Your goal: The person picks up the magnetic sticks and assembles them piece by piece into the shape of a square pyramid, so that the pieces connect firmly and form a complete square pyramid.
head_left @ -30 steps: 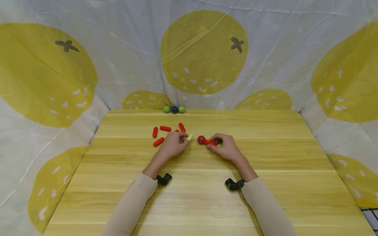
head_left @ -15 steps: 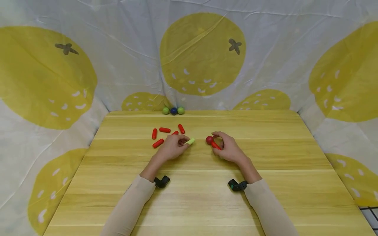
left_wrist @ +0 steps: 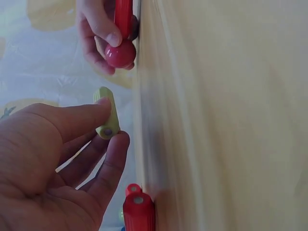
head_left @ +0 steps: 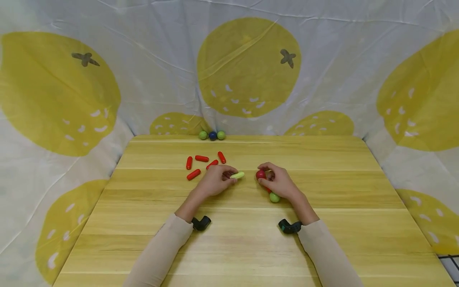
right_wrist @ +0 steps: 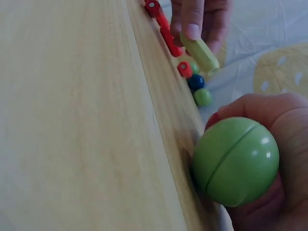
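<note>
My left hand (head_left: 214, 181) pinches a short yellow-green rod (head_left: 238, 175) between thumb and fingers; a grey disc shows in the rod's end in the left wrist view. Facing it, my right hand (head_left: 281, 183) grips a joined piece: a red ball (head_left: 260, 174), a red rod (left_wrist: 123, 18) and a green ball (head_left: 274, 197). The thumb and fingertips lie at the red ball, which points toward the left hand. In the head view the right hand mostly hides the red rod. A gap separates the yellow-green rod from the red ball.
Several red rods (head_left: 193, 174) lie scattered on the wooden table (head_left: 236, 247) behind and left of the left hand. Two green balls (head_left: 203, 135) flank a blue ball (head_left: 212, 136) at the back edge, against a patterned cloth (head_left: 154, 79).
The right hand has shifted right and turned the joined piece, its grip now at the red ball and the green ball toward the person. The yellow-green rod has moved slightly right and swung to point rightward.
</note>
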A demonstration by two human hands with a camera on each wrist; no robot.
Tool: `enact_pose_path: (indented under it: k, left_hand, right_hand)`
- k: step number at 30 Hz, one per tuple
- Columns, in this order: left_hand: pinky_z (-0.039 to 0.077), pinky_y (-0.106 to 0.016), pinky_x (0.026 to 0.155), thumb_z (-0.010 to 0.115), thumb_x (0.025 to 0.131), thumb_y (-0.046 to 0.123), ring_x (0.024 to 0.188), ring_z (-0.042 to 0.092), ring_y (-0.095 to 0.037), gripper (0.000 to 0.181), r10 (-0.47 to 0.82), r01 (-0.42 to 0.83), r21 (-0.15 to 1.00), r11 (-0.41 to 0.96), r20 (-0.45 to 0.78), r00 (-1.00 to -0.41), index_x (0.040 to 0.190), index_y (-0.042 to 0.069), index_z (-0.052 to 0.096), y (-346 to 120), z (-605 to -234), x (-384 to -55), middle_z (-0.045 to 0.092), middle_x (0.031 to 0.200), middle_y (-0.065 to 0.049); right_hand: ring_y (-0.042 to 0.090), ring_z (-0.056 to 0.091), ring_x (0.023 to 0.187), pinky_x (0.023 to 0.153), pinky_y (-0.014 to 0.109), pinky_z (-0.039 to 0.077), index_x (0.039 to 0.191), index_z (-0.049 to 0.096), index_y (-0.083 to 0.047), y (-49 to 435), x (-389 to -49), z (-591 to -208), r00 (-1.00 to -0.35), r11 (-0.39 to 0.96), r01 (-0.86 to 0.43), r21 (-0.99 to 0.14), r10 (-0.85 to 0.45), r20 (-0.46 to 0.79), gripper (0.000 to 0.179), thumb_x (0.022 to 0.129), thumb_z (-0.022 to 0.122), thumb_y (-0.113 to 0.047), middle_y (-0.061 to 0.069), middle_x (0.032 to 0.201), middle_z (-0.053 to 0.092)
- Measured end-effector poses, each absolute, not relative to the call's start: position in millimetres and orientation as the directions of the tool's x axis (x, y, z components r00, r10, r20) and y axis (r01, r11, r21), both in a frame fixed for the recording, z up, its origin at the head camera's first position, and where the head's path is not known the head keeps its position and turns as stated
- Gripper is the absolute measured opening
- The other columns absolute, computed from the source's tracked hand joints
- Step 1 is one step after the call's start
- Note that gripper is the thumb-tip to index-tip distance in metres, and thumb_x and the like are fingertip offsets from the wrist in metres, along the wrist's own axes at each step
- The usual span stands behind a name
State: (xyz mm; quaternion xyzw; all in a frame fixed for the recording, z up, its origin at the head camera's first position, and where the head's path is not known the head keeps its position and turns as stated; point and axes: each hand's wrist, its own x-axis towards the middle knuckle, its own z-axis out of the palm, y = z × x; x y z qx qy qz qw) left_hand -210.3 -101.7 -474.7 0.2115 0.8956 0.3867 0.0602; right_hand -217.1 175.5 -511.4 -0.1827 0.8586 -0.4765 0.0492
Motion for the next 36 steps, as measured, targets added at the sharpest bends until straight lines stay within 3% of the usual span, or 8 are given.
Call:
enact_pose_path:
  k: [3,15,22,27,31,36]
  left_hand:
    - [0.061,-0.032,0.086,0.077,0.094,0.017,0.094,0.07,-0.014,0.023,0.429,0.335,0.718,0.61,0.057,-0.902,0.116,0.01,0.077,-97.0,-476.5,-210.7,0.076,0.108,-0.004]
    - [0.06,-0.029,0.085,0.076,0.095,0.016,0.092,0.069,-0.012,0.022,0.45,0.361,0.699,0.617,0.063,-0.891,0.116,0.012,0.077,-84.5,-480.0,-211.2,0.076,0.109,-0.003]
    - [0.058,-0.03,0.083,0.075,0.096,0.018,0.09,0.067,-0.013,0.023,0.453,0.385,0.698,0.604,0.097,-0.886,0.117,0.01,0.077,-81.0,-484.2,-212.2,0.076,0.11,-0.005]
    - [0.059,-0.028,0.083,0.076,0.095,0.018,0.089,0.067,-0.011,0.022,0.442,0.377,0.709,0.596,0.102,-0.891,0.116,0.012,0.078,-80.6,-486.6,-211.3,0.076,0.108,-0.002]
    - [0.059,-0.027,0.083,0.076,0.095,0.018,0.09,0.069,-0.01,0.021,0.45,0.382,0.713,0.588,0.104,-0.887,0.116,0.013,0.078,-79.4,-489.1,-211.1,0.076,0.11,-0.001]
    - [0.058,-0.027,0.084,0.076,0.096,0.018,0.093,0.069,-0.011,0.022,0.468,0.399,0.699,0.594,0.102,-0.878,0.117,0.014,0.078,-76.5,-493.2,-212.7,0.076,0.114,-0.002]
  right_hand:
    - [0.019,0.065,0.082,0.069,0.023,0.053,0.127,0.067,-0.008,174.4,-217.0,-513.3,-0.934,0.435,-0.242,-0.867,-0.346,0.086,0.036,0.093,0.077,-0.016,0.012,0.112,0.072]
    - [0.026,0.064,0.085,0.068,0.023,0.051,0.124,0.065,-0.001,168.0,-216.7,-515.4,-0.94,0.352,-0.184,-0.918,-0.336,0.06,0.038,0.091,0.08,-0.015,0.019,0.105,0.071]
    - [0.023,0.06,0.079,0.068,0.023,0.05,0.116,0.068,-0.008,164.9,-215.6,-515.8,-0.939,0.367,-0.208,-0.907,-0.335,0.08,0.031,0.09,0.081,-0.019,0.013,0.098,0.069]
    - [0.022,0.059,0.078,0.068,0.026,0.05,0.124,0.068,-0.011,163.7,-215.8,-519.2,-0.932,0.4,-0.242,-0.884,-0.351,0.097,0.036,0.092,0.08,-0.024,0.008,0.098,0.069]
    - [0.019,0.063,0.085,0.074,0.026,0.053,0.128,0.07,-0.016,161.0,-215.7,-521.2,-0.921,0.426,-0.264,-0.865,-0.378,0.095,0.039,0.092,0.079,-0.03,0.005,0.109,0.072]
    - [0.018,0.066,0.101,0.084,0.029,0.056,0.119,0.075,-0.021,157.6,-215.9,-522.7,-0.915,0.447,-0.28,-0.849,-0.391,0.096,0.03,0.091,0.081,-0.031,0.002,0.119,0.072]
